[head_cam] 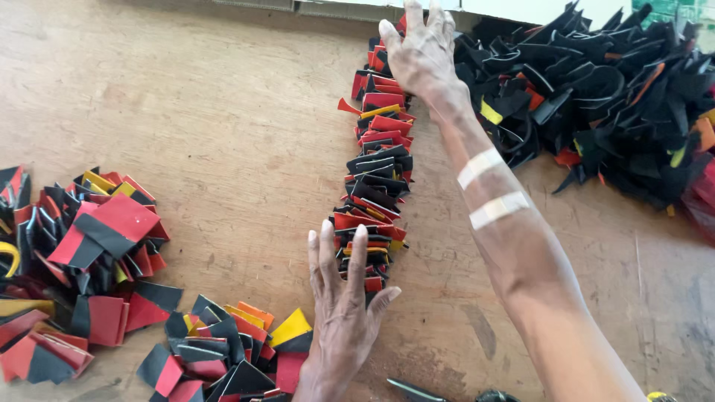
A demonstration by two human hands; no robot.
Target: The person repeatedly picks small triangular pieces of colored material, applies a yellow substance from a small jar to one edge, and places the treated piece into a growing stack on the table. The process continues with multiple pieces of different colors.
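Observation:
A long row of folded red, black and yellow pieces (376,167) stands on edge down the middle of the wooden table (223,126). My left hand (342,298) lies flat with fingers spread against the near end of the row. My right hand (421,48) reaches far forward and rests, fingers apart, on the far end of the row. Two white plasters cross my right forearm (491,190). Neither hand grips anything.
A loose heap of red, black and yellow folded pieces (82,260) lies at the left and near edge. A large pile of mostly black scraps (596,97) fills the far right. A dark tool handle (417,391) shows at the bottom edge.

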